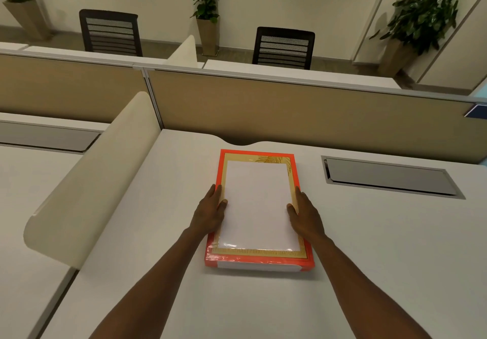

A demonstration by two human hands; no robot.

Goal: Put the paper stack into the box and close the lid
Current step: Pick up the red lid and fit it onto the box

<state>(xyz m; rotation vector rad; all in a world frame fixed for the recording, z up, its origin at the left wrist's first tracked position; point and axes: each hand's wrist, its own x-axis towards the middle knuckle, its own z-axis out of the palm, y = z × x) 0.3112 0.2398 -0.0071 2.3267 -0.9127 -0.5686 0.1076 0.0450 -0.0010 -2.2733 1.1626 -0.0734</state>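
A flat orange-red box (259, 262) with a gold inner border lies on the white desk, long side pointing away from me. A white paper stack (257, 204) rests on top of it, inside the gold border. My left hand (209, 213) holds the stack's left edge, thumb on the paper and fingers along the side. My right hand (305, 214) holds the right edge in the same way. No separate lid is visible; whether the box is open or closed under the paper cannot be told.
The white desk (163, 272) extends around the box. A grey cable hatch (390, 178) is set into it at the right. A cream curved divider (95, 180) stands at the left, a tan partition (316, 117) behind. Chairs and plants stand beyond.
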